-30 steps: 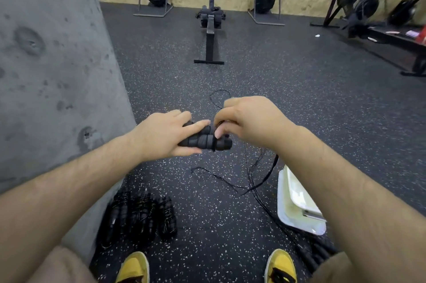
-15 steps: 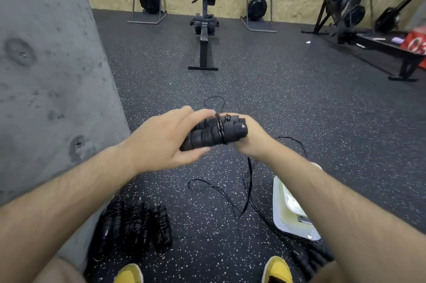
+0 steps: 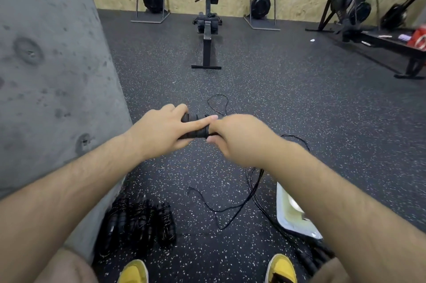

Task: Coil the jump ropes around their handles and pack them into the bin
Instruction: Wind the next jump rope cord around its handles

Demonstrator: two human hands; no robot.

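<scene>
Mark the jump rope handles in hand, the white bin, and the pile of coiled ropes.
jump rope handles [image 3: 194,134], head view, lower edge of the exposed black grip.
white bin [image 3: 281,211], head view, its left wall.
pile of coiled ropes [image 3: 138,222], head view, middle of the pile.

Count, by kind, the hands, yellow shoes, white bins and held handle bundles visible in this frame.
Bare hands, left hand and right hand: 2
Yellow shoes: 2
White plastic bin: 1
Black foam jump-rope handle bundle, held: 1
Total: 6
</scene>
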